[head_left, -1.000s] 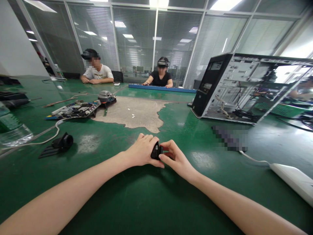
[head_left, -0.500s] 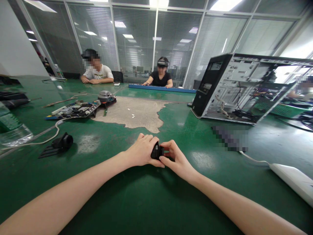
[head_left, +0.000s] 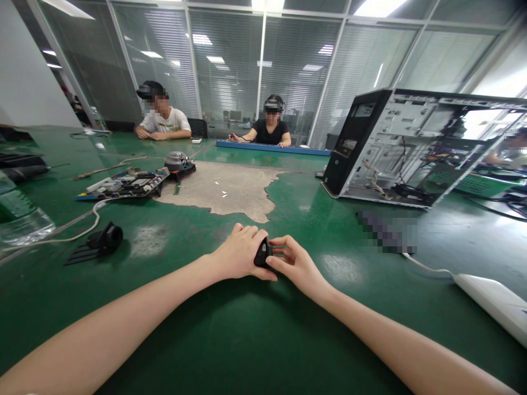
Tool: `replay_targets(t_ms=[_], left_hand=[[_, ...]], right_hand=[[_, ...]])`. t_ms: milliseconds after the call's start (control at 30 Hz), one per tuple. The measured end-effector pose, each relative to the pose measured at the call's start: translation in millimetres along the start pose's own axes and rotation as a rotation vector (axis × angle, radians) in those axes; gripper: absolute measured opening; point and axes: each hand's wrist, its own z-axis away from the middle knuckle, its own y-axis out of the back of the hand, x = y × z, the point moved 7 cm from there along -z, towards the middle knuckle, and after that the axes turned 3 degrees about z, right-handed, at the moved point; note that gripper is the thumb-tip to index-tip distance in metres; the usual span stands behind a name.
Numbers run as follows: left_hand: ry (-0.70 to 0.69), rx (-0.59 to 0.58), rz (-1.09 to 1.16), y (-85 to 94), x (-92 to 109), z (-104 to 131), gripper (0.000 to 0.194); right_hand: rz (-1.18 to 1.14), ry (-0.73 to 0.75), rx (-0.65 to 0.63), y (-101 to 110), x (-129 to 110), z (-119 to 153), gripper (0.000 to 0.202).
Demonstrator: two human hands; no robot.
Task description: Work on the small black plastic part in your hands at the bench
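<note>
While left hand (head_left: 241,253) grips small black object (head_left: 262,254) between thumb and fingers, right hand (head_left: 294,262) has thumb and curled fingers closed on object's right side. Object sits between both hands, near middle of green table (head_left: 230,340); cannot tell if its underside touches tabletop. Left of hands: black part with round end (head_left: 105,238), circuit board (head_left: 127,186) behind it, clear bottle (head_left: 20,222) at edge. Right: open computer case (head_left: 349,148), white power strip (head_left: 494,302). Two people seated across table.
</note>
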Motion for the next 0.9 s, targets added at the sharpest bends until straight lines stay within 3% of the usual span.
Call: replay_targets(t_ms=[267,467,633,900], left_hand=[[0.005,-0.002,0.018,-0.2,0.7,0.2,0.070],[0.008,-0.011,0.043,-2.5,-1.5,-1.0,0.072],[0.010,-0.008,0.039,-1.7,-1.6,-1.0,0.073],[0.019,-0.016,0.043,-1.8,-2.0,-1.1,0.071]], right_hand=[[0.105,0.029,0.002,0.0,-3.0,-4.2,0.022],[0.252,0.209,0.030,-0.5,-12.6,6.7,0.025],[0.148,0.123,0.001,-2.1,-7.4,4.7,0.014],[0.169,0.093,-0.053,-5.9,-2.8,4.7,0.025]])
